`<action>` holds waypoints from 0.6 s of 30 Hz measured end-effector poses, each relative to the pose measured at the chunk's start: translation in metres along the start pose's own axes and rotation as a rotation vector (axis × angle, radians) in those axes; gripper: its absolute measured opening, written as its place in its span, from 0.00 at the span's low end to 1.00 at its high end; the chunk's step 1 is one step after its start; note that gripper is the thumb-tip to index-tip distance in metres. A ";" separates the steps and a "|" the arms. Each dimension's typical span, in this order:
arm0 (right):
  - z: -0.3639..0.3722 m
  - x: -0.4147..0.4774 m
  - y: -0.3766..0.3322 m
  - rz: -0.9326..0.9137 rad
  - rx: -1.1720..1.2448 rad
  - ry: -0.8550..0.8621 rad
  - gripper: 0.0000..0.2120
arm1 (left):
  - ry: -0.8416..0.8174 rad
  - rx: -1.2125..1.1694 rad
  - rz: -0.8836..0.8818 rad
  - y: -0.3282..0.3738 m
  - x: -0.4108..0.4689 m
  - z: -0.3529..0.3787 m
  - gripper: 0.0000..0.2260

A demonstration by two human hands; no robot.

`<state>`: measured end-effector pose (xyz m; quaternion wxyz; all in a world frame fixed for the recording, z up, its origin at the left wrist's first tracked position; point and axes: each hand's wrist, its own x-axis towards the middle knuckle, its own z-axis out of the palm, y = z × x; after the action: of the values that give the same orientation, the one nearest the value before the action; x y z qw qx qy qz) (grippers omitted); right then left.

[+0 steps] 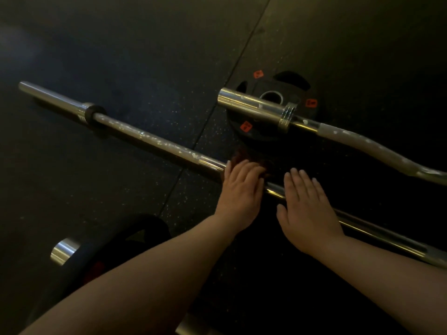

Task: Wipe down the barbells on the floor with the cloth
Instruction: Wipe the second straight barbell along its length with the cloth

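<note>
The left hand (242, 189), fingers curled on the dark cloth (244, 156) over the straight barbell (116, 123) lying from 10 to 4 o'clock, should rub firmly toward the white marks (169, 145) at 10 o'clock, while the flat right hand (309, 213), fingers straight and together, steadies it.

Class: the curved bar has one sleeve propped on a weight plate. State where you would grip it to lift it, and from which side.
Probably grip the EZ curl bar on its thin shaft just beyond the collar, coming from above. The weight plate props that end up, so fingers should fit underneath; the thick sleeve looks too wide and smooth to close around.
</note>
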<state>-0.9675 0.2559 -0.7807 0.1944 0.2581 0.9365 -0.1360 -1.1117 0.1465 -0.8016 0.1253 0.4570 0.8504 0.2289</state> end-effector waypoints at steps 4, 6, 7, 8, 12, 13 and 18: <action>0.007 -0.002 0.011 -0.068 0.038 0.008 0.38 | 0.047 0.013 -0.117 -0.023 0.003 -0.013 0.18; 0.007 -0.003 0.013 -0.074 0.067 0.007 0.39 | 0.093 -0.030 -0.271 -0.021 0.017 -0.021 0.15; 0.005 -0.004 0.013 -0.073 0.070 0.001 0.37 | 0.098 -0.042 -0.316 -0.013 0.023 -0.023 0.13; 0.004 -0.004 0.011 -0.067 0.065 -0.002 0.34 | 0.100 -0.076 -0.344 -0.005 0.028 -0.025 0.11; 0.004 -0.003 0.006 -0.039 0.054 0.033 0.34 | 0.172 -0.480 -0.424 0.011 0.030 -0.038 0.08; 0.005 -0.003 0.007 -0.046 0.053 0.023 0.36 | 0.201 -0.471 -0.396 0.009 0.029 -0.040 0.08; 0.006 -0.003 0.011 -0.078 0.075 0.000 0.42 | 0.253 -0.034 -0.452 -0.021 0.033 -0.045 0.17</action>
<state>-0.9575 0.2612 -0.7866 0.1791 0.2285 0.9402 -0.1784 -1.1638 0.1523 -0.7737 0.0734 0.2211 0.9358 0.2648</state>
